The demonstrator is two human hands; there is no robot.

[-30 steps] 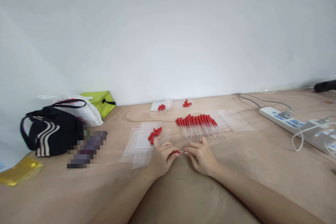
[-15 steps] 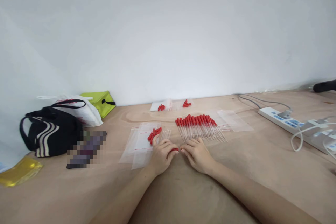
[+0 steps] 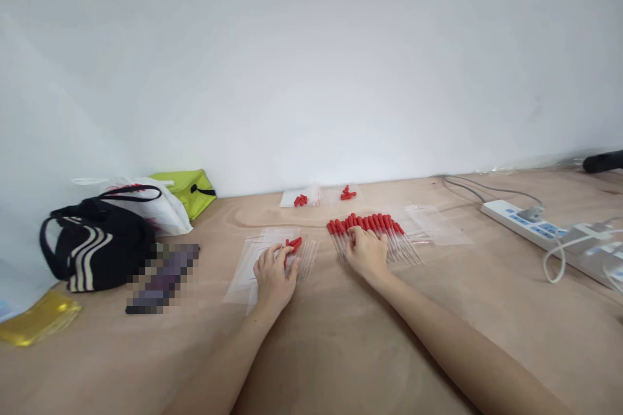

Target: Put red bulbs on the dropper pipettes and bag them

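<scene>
My left hand (image 3: 273, 275) lies on a stack of clear zip bags (image 3: 253, 260), its fingers bent beside a small heap of loose red rubber bulbs (image 3: 293, 244) and bare glass tubes (image 3: 307, 258). My right hand (image 3: 366, 250) rests with fingers curled on a row of glass droppers with red bulbs (image 3: 384, 225) laid side by side on the wooden table (image 3: 341, 350). What either hand's fingers hold is hidden.
Two small bags with red bulbs (image 3: 321, 194) lie near the white wall. More clear bags (image 3: 438, 224) lie right of the droppers. A black striped bag (image 3: 92, 243), white bag, green pouch (image 3: 187, 188) and yellow packet (image 3: 36, 318) sit left. Power strips (image 3: 545, 230) with cables lie right.
Both hands were together near me, pinching one red-bulbed dropper. They have parted and moved forward: the left onto the zip bags and loose bulbs, the right onto the row of droppers.
</scene>
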